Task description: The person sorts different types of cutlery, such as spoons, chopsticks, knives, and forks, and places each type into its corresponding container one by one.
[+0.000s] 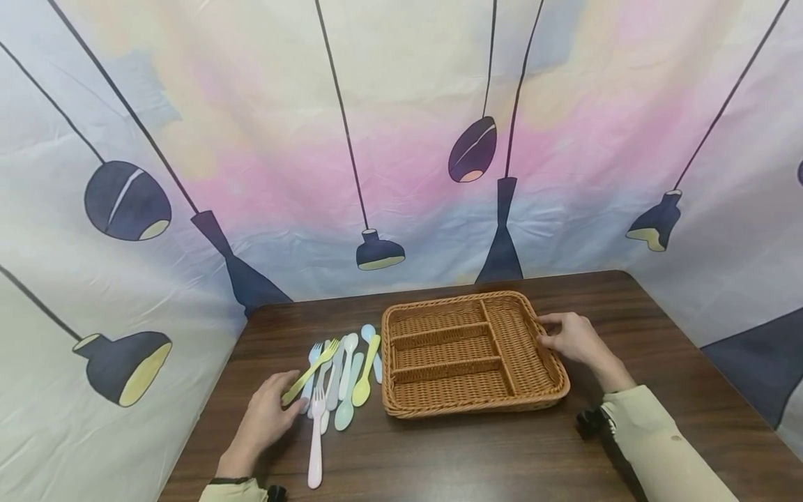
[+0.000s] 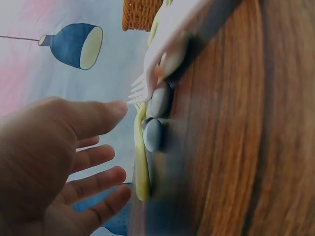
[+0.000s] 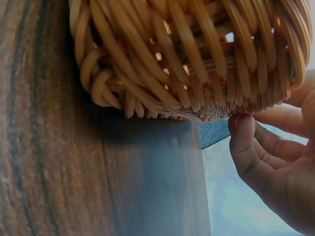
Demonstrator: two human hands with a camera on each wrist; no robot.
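My left hand (image 1: 266, 411) hovers at the left of a pile of pastel plastic cutlery, fingers spread and holding nothing. Nearest to it is a yellow fork (image 2: 141, 167), lying across the pile just beyond the fingertips in the left wrist view. A pink fork (image 1: 316, 446) points its tines into the pile from the front. Several spoons, among them a yellow spoon (image 1: 362, 388) and a green spoon (image 1: 344, 416), lie beside the basket. At the right side of the brown woven basket (image 1: 452, 406), my right hand (image 1: 576, 339) pinches the rim between thumb and fingers.
Dividers split the basket into several compartments, a long one (image 1: 517, 335) on the right. Beneath everything is a dark wooden table (image 1: 477, 460). Behind its back edge hangs a cloth (image 1: 414, 181) printed with lamps.
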